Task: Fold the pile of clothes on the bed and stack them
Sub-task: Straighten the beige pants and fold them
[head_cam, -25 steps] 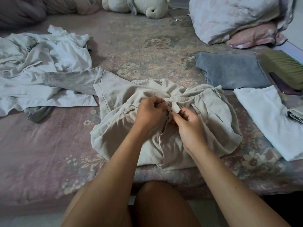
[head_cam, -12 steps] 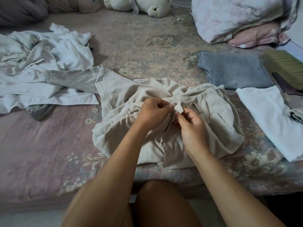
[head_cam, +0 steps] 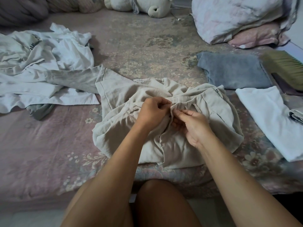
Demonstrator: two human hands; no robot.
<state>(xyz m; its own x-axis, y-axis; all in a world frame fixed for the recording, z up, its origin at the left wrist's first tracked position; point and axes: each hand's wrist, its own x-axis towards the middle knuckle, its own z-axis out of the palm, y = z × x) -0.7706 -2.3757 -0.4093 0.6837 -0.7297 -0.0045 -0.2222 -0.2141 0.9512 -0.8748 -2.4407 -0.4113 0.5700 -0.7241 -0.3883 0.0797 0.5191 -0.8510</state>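
A crumpled beige garment (head_cam: 124,99) lies in the middle of the bed, near its front edge. My left hand (head_cam: 152,110) pinches a fold at the garment's centre, fingers curled. My right hand (head_cam: 191,125) pinches the same bunched fabric just to the right, fingertips almost touching the left hand. A loose pile of white clothes (head_cam: 41,66) spreads over the left of the bed, with a grey sleeve (head_cam: 72,79) reaching toward the beige garment. A folded grey-blue piece (head_cam: 232,71) and a folded white piece (head_cam: 270,118) lie on the right.
The bed has a pink floral cover (head_cam: 49,145). A soft toy (head_cam: 147,5) lies at the back, pillows (head_cam: 237,18) at the back right. A bristle brush (head_cam: 285,66) sits at the right edge. My knees (head_cam: 164,202) are against the bed's front edge.
Both hands stay on the bunched centre of the beige garment. The right hand's fingers have shifted slightly, working at the fabric. The garment has hardly moved.
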